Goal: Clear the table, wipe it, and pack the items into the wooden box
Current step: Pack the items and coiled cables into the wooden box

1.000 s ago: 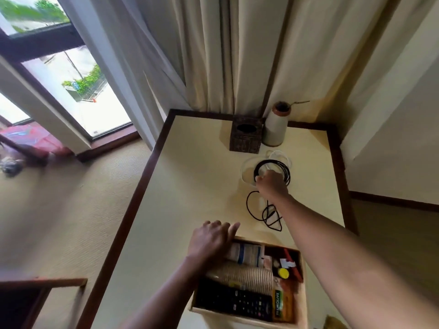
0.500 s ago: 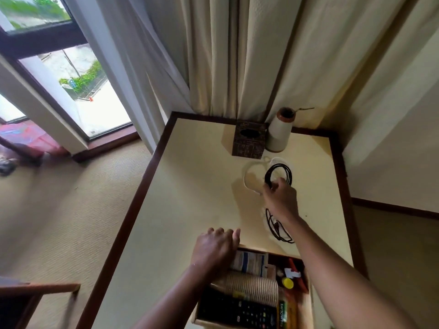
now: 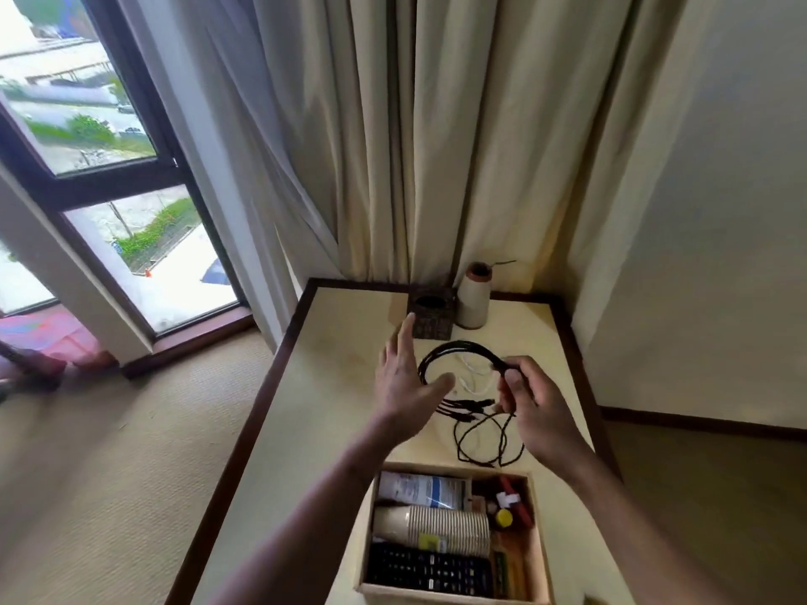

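Packing well along, by the look of it. Wooden box (image 3: pixel 535 539) at near edge of worktop (image 3: pixel 332 430) already loaded: stack of paper cups (image 3: pixel 441 524) on its side, black remote (image 3: pixel 430 569) along front wall, white/blue packet (image 3: pixel 421 491) at back, small red & yellow bits (image 3: pixel 508 510) in right part. Wipe: can't judge, no cloth in view; worktop surface looks bare on left half.

Left to do: black cable (image 3: pixel 458 355) not yet in box. Also a white cable (image 3: pixel 474 377) lying on worktop under/behind the black coil. Dark woven holder (image 3: pixel 432 316) & pale vase (image 3: pixel 473 301) at far edge by curtain — whether those get packed, unclear.

Black cable held up above worktop, beyond box's far wall. Coiled part pinched at its right side by right hand (image 3: pixel 535 408), fingers (image 3: pixel 513 379) clenched round the strands. Plug ends & loose tail hang down, lowest loops near or touching worktop just short of the box; can't tell which. Left hand (image 3: pixel 404 386) released, palm open, fingers spread, just left of coil; thumb overlaps coil's lower left in view, contact not certain. Prob. about to gather the coil.
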The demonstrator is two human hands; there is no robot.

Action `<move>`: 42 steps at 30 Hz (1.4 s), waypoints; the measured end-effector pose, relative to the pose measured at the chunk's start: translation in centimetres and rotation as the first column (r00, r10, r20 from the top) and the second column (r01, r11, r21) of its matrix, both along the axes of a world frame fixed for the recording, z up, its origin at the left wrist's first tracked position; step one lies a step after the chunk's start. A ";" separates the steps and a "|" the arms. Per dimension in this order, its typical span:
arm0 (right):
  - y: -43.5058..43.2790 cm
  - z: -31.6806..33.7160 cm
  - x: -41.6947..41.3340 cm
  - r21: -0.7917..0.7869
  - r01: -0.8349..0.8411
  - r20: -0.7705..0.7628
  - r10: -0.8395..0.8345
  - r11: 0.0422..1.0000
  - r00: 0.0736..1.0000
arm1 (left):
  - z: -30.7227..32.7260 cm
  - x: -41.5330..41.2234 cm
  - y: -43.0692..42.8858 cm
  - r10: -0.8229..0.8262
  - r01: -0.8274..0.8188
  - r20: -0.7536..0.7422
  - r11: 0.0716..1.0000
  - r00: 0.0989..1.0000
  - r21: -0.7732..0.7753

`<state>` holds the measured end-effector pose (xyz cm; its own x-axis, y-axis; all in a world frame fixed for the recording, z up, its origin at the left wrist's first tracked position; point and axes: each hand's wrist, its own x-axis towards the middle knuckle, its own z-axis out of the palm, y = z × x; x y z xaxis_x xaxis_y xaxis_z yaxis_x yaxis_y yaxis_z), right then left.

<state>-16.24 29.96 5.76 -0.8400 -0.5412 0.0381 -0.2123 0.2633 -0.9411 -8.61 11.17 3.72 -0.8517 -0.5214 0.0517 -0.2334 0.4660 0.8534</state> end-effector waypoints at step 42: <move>-3.0 8.7 7.4 0.027 -0.307 0.062 0.304 0.951 0.951 | 17.5 3.0 3.8 -0.361 0.432 -0.428 0.898 0.829 0.081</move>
